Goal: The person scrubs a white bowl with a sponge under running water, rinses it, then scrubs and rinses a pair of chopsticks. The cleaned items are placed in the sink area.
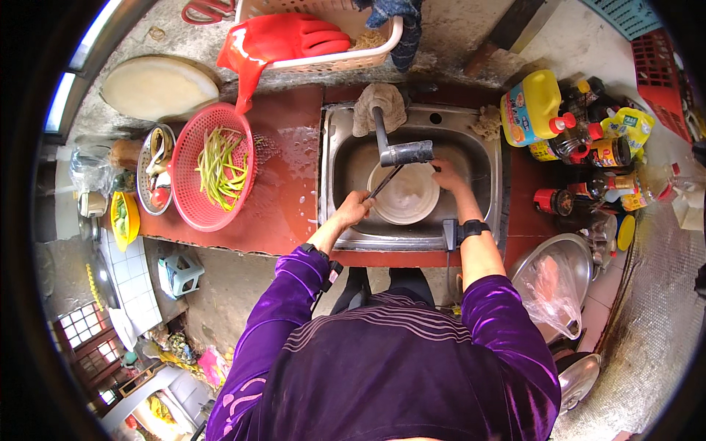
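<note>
A stainless steel sink (353, 234) lies before me, with a pale round bowl (405, 206) holding cloudy liquid inside it. My left hand (356, 208) is closed on the near end of a dark, thin utensil (389, 181), which looks like chopsticks or a knife; it slants up across the bowl's left side. Near its far end, at the bowl's upper right, is my right hand (448, 175), with fingers bent; whether they grip the utensil cannot be made out. The black faucet spout (407, 153) hangs over the bowl's far rim, a cloth (379, 107) wrapped at its base.
Left on the red counter stand a pink colander (182, 206) of green beans and an oval dish (144, 199) of vegetables. Sauce bottles and a yellow oil jug (532, 107) crowd the right. A metal basin (579, 242) holds a plastic bag. Red gloves (292, 41) drape over a basket behind.
</note>
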Tool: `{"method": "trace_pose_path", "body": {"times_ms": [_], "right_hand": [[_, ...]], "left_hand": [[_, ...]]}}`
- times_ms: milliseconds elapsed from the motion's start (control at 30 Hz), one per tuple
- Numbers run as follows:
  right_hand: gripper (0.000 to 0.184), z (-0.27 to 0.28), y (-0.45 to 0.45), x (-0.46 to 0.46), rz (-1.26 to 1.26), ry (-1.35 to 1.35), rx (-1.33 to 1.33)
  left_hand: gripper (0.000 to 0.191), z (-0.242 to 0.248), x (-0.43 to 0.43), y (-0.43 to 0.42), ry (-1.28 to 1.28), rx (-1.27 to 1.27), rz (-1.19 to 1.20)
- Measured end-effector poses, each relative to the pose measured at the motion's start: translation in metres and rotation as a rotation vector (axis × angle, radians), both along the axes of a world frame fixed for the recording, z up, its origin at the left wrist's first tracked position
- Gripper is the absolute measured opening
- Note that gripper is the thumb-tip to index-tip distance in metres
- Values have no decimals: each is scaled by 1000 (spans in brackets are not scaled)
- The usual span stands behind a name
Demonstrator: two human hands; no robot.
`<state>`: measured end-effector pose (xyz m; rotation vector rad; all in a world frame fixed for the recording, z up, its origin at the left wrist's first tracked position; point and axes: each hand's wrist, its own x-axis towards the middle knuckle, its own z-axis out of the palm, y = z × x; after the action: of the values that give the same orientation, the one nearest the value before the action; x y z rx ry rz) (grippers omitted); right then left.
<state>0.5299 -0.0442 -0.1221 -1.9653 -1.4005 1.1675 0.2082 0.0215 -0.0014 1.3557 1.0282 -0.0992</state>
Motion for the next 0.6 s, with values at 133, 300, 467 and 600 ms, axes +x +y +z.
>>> {"method": "trace_pose_path", "body": {"times_ms": [133, 300, 467, 600], "right_hand": [[54, 32, -16, 5, 114, -218, -65], [65, 47, -26, -28, 191, -661, -53], [55, 116, -1, -19, -343, -599, 285], [58, 157, 35, 37, -304, -845, 507]], "left_hand": [[23, 3, -8, -10, -22, -115, 96], [28, 7, 7, -10, -34, -174, 101], [36, 6, 1, -12, -91, -192, 159], [38, 19, 10, -5, -105, -166, 155]]}}
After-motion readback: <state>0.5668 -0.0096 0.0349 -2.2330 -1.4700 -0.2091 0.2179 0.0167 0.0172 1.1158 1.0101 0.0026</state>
